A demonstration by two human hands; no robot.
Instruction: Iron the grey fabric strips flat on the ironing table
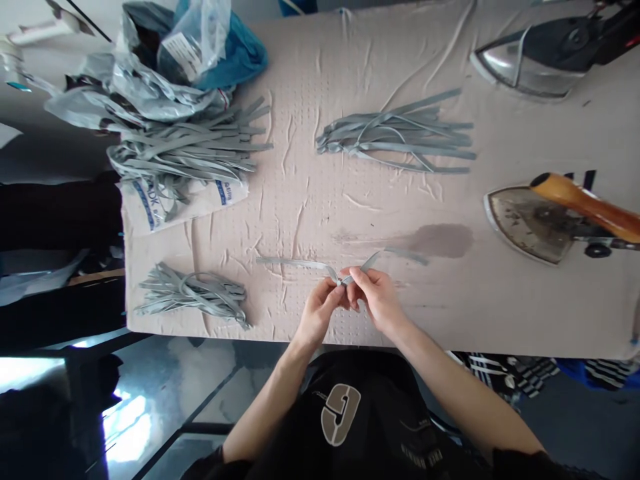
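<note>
My left hand [317, 312] and my right hand [376, 300] meet near the front edge of the padded beige table cover [300, 200]. Their fingertips pinch a thin grey strip [295, 264], which runs out to the left, with a short end rising to the right of the pinch. A separate short grey strip [406, 255] lies just beyond my right hand. A bundle of grey strips [193, 293] lies to the left of my hands, another [395, 137] lies farther ahead, and a larger pile [185, 150] sits at the far left.
Two flat irons stand at the right: a black-and-chrome one [530, 63] and a worn one with an orange handle [545, 220]. Plastic bags [150, 80] and a printed white sack [183, 203] lie at the far left. A brown stain [440, 240] marks the cover.
</note>
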